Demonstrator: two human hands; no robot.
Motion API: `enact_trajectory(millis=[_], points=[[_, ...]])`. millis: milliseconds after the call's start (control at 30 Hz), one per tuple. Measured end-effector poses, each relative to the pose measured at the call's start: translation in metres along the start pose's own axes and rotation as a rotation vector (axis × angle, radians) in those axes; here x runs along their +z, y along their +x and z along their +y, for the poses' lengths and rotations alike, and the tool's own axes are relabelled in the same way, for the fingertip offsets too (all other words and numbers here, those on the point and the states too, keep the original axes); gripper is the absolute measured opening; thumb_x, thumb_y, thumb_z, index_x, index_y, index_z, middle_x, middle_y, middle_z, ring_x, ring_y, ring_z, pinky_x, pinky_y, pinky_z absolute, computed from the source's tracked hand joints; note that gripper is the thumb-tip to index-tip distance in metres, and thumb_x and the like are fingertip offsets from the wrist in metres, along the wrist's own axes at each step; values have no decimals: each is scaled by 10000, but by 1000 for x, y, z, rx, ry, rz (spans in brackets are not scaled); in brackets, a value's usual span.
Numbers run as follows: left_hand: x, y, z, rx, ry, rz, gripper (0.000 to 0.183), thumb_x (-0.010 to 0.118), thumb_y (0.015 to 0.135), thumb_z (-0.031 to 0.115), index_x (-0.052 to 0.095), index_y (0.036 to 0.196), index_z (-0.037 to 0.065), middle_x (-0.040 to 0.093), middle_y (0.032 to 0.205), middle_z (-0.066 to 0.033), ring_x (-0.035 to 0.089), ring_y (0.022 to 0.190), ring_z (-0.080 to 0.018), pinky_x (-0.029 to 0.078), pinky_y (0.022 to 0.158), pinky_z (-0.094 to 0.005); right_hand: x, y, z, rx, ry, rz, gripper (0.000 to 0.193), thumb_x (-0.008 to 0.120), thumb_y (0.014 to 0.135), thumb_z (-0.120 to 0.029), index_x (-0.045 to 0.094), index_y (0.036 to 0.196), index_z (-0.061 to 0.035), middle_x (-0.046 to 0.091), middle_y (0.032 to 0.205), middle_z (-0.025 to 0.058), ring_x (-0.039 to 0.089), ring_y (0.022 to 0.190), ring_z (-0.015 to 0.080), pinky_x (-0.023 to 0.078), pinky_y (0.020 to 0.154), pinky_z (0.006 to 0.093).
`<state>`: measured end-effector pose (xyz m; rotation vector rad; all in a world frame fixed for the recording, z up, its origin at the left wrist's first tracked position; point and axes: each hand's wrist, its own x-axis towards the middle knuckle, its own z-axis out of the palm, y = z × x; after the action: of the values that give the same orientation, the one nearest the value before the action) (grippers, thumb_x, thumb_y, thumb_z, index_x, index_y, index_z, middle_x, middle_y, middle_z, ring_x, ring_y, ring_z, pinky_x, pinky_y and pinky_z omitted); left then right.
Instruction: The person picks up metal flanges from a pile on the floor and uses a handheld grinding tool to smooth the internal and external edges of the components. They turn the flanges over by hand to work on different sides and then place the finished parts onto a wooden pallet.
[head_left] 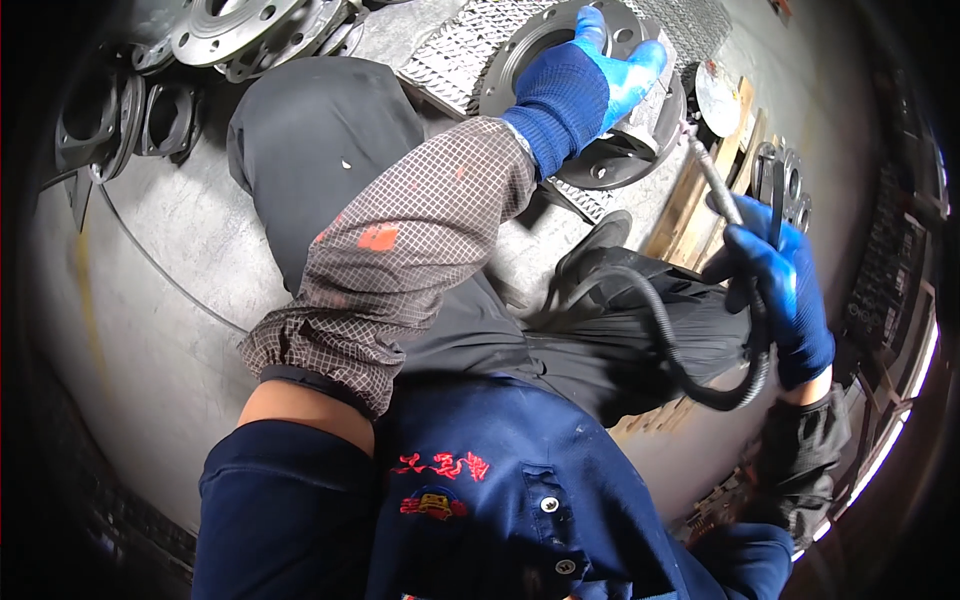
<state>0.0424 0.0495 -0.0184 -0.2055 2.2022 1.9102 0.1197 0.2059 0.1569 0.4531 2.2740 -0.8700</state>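
My left hand (592, 82), in a blue coated glove, rests on a grey metal flange assembly (505, 75) with its visible fingers spread apart. Part of the assembly is hidden beneath that hand. At the right, my gloved right hand (775, 275) is closed around a welding torch (716, 178). The torch's narrow tip points up and left, close to the right side of the assembly. From the grip, a black ribbed hose (655, 318) loops below the hand and across my trousers. No arc or spark shows at the tip.
More flanges (225, 30) are piled at the upper left, with others (90, 125) below. Expanded metal mesh (450, 55) lies under the assembly. Wooden slats (690, 205) and several rings (792, 180) stand at the right. A thin cable (165, 270) crosses the floor.
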Motion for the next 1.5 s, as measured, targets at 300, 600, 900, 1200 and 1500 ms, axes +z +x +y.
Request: enact_trajectory(millis=[300, 600, 900, 1200, 1500], points=[[12, 2, -9, 153, -110, 23, 859, 606, 785, 496, 275, 1344, -66, 583, 1099, -200, 588, 987, -250, 473, 807, -279, 31, -11, 18, 51, 252, -12, 409, 436, 891, -258, 539, 1154, 37, 599, 652, 74, 468, 468, 87, 374, 447, 199], [18, -2, 5, 170, 404, -67, 618, 527, 838, 352, 346, 1322, 13, 521, 1192, -176, 526, 1065, -286, 403, 882, -430, 19, -2, 28, 148, 188, -40, 398, 536, 855, -228, 547, 1159, 29, 496, 590, 30, 513, 450, 120, 428, 429, 233], [21, 5, -15, 968, 1169, 39, 462, 424, 881, 236, 388, 1327, 117, 415, 1332, -122, 403, 1199, -335, 267, 945, -652, 23, -13, 19, 126, 149, 6, 373, 523, 854, -217, 553, 1136, 25, 516, 599, 33, 535, 433, 125, 429, 430, 237], [22, 5, -19, 1027, 1167, 127, 442, 429, 888, 220, 396, 1313, 104, 411, 1335, -109, 416, 1191, -304, 292, 947, -627, 18, -4, 18, 183, 152, -59, 358, 499, 861, -179, 540, 1151, 28, 586, 605, 78, 538, 426, 127, 435, 421, 234], [22, 8, -21, 1060, 1147, 108, 458, 449, 897, 296, 400, 1303, 88, 424, 1317, -103, 397, 1195, -279, 322, 934, -590, 12, -2, 16, 162, 143, -97, 378, 501, 863, -182, 523, 1179, 26, 620, 630, 117, 540, 423, 127, 435, 413, 225]])
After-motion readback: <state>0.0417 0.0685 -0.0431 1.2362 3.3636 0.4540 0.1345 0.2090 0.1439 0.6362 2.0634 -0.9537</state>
